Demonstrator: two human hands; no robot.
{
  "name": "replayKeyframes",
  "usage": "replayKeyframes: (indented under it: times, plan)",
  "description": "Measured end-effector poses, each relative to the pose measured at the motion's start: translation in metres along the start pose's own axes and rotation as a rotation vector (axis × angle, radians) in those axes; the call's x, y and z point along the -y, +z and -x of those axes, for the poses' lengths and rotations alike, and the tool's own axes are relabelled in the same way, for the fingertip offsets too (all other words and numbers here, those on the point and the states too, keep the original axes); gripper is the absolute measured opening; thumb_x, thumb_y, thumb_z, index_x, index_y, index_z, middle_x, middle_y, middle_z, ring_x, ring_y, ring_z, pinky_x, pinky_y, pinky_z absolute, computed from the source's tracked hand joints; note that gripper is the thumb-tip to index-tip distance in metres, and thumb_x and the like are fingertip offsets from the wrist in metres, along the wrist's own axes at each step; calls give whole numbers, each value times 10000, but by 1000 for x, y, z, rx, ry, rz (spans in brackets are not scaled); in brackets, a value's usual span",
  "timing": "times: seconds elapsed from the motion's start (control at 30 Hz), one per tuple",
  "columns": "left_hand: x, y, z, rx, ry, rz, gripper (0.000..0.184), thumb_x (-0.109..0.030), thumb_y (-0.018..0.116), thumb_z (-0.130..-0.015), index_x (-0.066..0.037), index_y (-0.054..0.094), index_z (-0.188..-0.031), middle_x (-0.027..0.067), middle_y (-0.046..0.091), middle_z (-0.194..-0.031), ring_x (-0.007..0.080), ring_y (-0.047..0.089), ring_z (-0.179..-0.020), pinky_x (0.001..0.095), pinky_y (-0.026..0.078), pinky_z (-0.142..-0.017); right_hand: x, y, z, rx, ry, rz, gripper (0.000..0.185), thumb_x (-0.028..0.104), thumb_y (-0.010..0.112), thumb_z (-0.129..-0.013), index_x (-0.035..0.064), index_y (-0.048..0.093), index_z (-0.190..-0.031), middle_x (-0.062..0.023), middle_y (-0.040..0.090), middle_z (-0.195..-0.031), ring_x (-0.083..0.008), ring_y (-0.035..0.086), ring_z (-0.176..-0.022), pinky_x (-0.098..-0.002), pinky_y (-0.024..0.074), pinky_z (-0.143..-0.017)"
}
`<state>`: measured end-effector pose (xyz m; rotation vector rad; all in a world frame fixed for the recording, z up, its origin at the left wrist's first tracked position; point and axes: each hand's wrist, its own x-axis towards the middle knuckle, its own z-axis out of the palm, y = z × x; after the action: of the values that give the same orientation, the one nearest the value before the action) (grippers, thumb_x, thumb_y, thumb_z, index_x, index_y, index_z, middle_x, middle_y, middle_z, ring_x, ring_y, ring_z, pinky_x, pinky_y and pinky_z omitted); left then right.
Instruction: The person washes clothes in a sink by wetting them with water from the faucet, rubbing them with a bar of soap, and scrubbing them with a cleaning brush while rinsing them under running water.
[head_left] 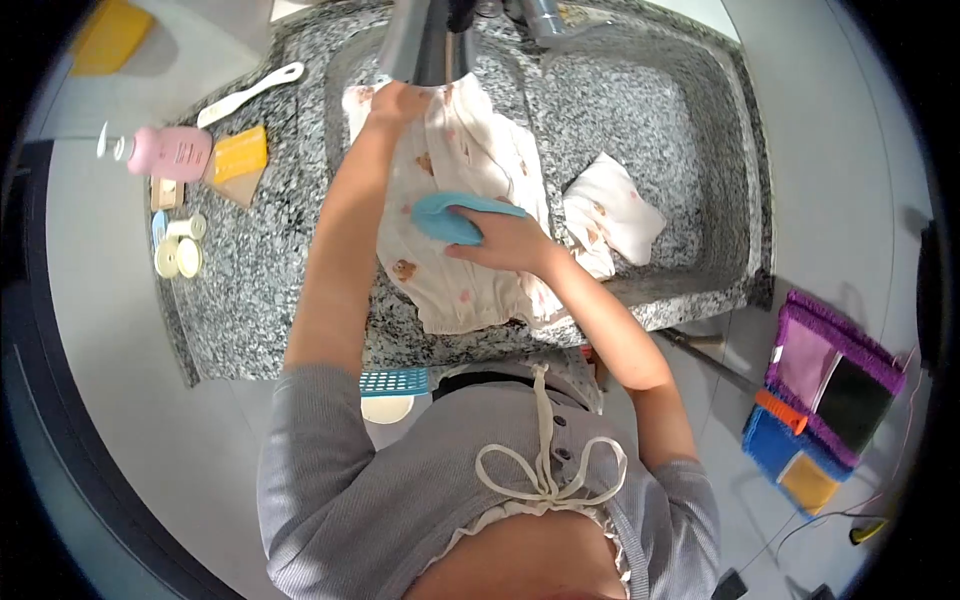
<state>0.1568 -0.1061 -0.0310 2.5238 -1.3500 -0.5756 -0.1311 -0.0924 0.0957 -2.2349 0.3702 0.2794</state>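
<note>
A cream garment (440, 290) with small bear prints and a gathered edge, seemingly a pair of pants, lies spread over the left basin of the granite sink. My right hand (505, 240) is closed around a light blue oval scrubber (445, 218), which rests on the cloth's middle; its underside is hidden. At the far end of the garment, my left hand (402, 102) lies on the fabric, its fingers mostly covered by a grey metallic shape (428, 45). A second bunched cloth (615, 210) with similar prints sits in the right basin.
On the left counter are a white-handled brush (250, 94), a pink pump bottle (170, 153), a yellow scraper-like piece (240, 155) and several small round lids (180, 257). A faucet (545, 20) stands behind the sink. Purple and blue mop pads (835, 380) lie at right.
</note>
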Motion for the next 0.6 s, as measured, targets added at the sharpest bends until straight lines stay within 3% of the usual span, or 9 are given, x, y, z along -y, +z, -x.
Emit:
replayKeyframes:
  times: [0.17, 0.3, 0.47, 0.57, 0.6]
  plan:
    - [3, -27, 11, 81, -20, -143, 372, -328, 486, -810, -33, 589, -1013, 189, 595, -1051, 356, 567, -982, 395, 455, -830, -1, 2, -3, 73, 25, 29, 621, 440, 631, -732, 87, 498, -1224, -143, 584, -1108, -295, 550, -1034, -350, 420, -882]
    - [6, -63, 29, 88, -91, -198, 278, -138, 526, -761, 13, 606, -980, 238, 596, -1016, 353, 573, -987, 417, 460, -850, 11, -13, 2, 66, -79, -71, 620, 413, 633, -725, 84, 489, -1230, -144, 577, -1120, -290, 555, -1027, -353, 421, -888]
    - [7, -93, 55, 57, -91, -397, 225, -105, 542, -763, -14, 642, -943, 209, 610, -1022, 334, 597, -963, 399, 486, -819, 6, 3, -2, 99, 53, -38, 670, 402, 623, -725, 61, 441, -1273, -176, 535, -1193, -296, 516, -1101, -347, 397, -937]
    - [3, -100, 69, 15, 35, -528, 211, -89, 527, -787, -43, 653, -950, 170, 633, -1004, 314, 620, -938, 400, 507, -780, 7, 4, -5, 169, 149, -210, 704, 427, 612, -742, 45, 410, -1298, -203, 495, -1238, -307, 484, -1143, -338, 369, -965]
    - [4, -97, 68, 42, -15, -558, 210, -88, 524, -791, -50, 654, -951, 154, 630, -1017, 303, 611, -958, 396, 506, -778, 7, 8, -4, 182, 129, -238, 714, 438, 611, -744, 46, 404, -1304, -206, 484, -1250, -306, 477, -1152, -336, 364, -970]
